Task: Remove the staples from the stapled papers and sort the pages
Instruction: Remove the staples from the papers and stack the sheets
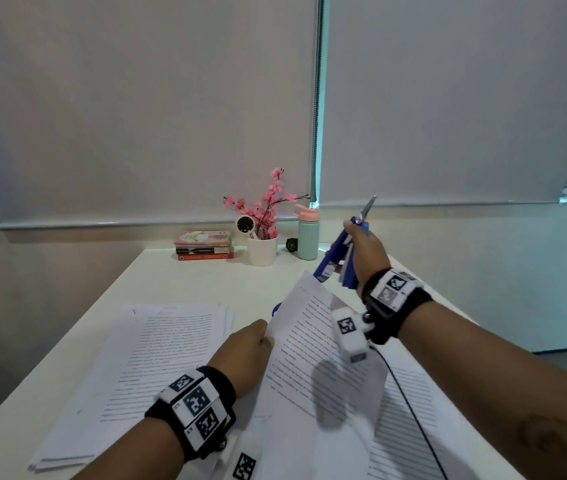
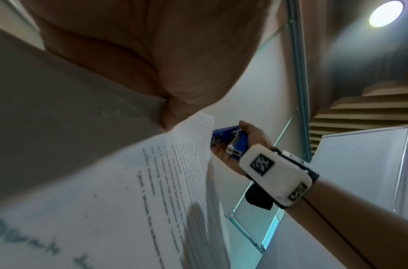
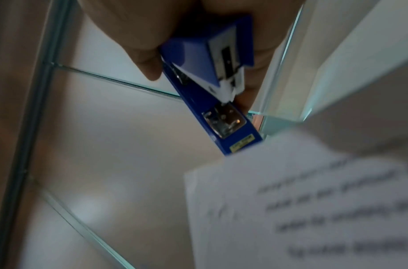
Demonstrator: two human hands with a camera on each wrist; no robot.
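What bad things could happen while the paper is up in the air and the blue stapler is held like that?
1. The left hand pinches the lifted white printed sheet only at its edge; it might crease or slip.
2. The right hand grips the blue metal stapler with its mouth open beside the sheet's corner; the corner could snag.
3. The silver pointed tip sticks upward from that hand and might poke someone.

In the right wrist view, the right hand (image 3: 152,36) grips a blue stapler (image 3: 212,94) whose metal plate end points down toward the corner of a blurred printed page (image 3: 301,209), with a pale wall and glass edges behind them.
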